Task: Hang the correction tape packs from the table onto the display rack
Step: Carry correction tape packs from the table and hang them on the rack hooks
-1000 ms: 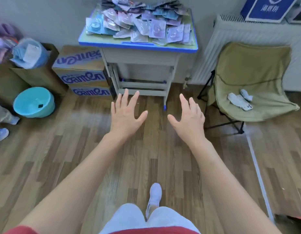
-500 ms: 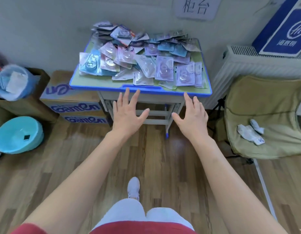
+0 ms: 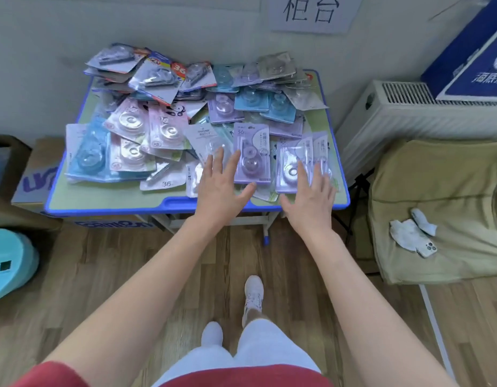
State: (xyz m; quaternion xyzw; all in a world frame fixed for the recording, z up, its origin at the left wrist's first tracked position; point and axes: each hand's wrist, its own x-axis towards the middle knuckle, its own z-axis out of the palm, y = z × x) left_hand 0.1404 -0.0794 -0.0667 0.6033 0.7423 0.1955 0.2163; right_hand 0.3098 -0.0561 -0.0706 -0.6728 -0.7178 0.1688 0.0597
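Left hand [image 3: 222, 188], right hand [image 3: 311, 198] splayed empty over purple correction tape packs [image 3: 251, 146], table [image 3: 102, 198] front edge; grab incoming, probably.

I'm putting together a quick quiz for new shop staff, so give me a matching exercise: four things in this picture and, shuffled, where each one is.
Things:
1 phone
2 paper sign
3 teal stool
4 purple pack

Places:
A wall above the table
B floor, far left
C folding chair
D table, near its front edge

Pairs: 1-C, 2-A, 3-B, 4-D.
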